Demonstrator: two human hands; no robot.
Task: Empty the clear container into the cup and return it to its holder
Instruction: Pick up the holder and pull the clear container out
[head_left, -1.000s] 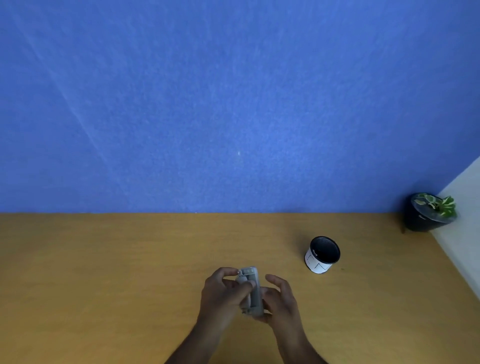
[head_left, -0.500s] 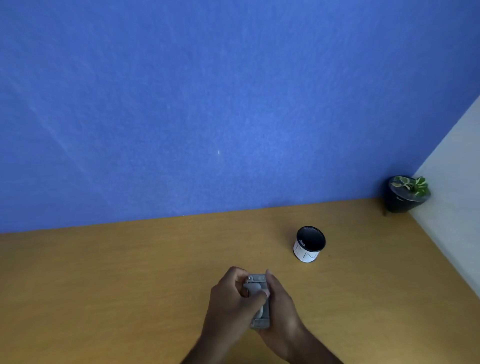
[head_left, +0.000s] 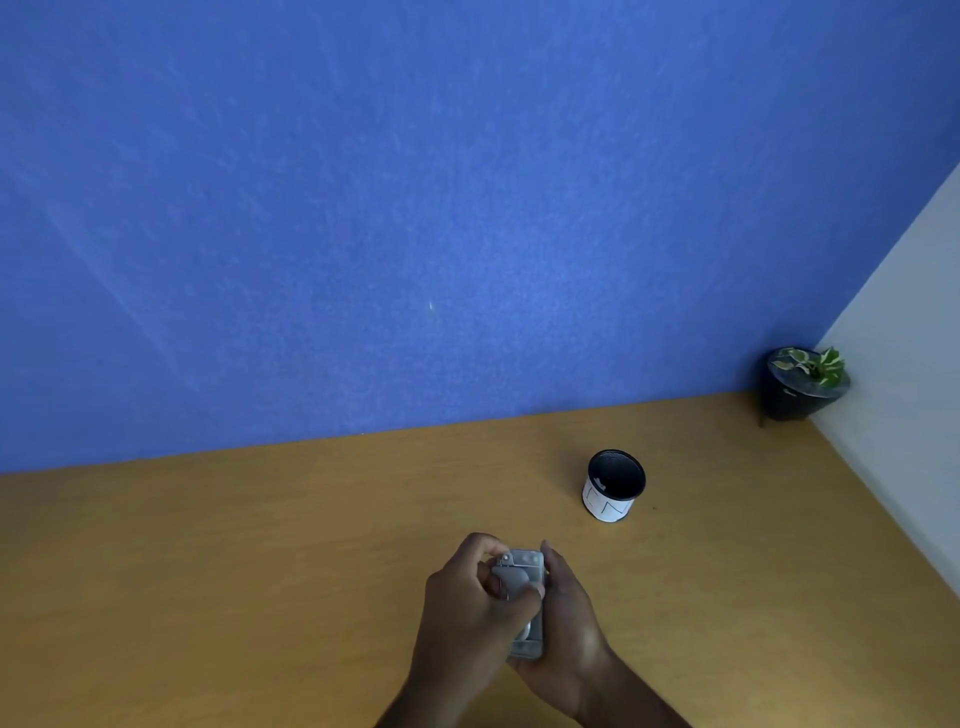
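A small grey holder with a clear container (head_left: 525, 571) in it sits between both hands near the front of the wooden table (head_left: 260, 571). My left hand (head_left: 470, 603) grips its left side and top, the thumb across the clear part. My right hand (head_left: 569, 613) cups its right side and underside. Most of the holder is hidden by fingers, so I cannot tell the container from the holder. The cup (head_left: 613, 486), white outside and black inside, stands upright to the right and farther back, apart from both hands.
A black pot with a green-and-white plant (head_left: 802, 382) stands in the back right corner. A blue wall (head_left: 415, 208) rises behind the table and a white wall (head_left: 909, 364) bounds its right side.
The hands closed tighter around the holder, with the right fingers now pressed against it. The view tilted, so the table edge slants and the cup sits higher right.
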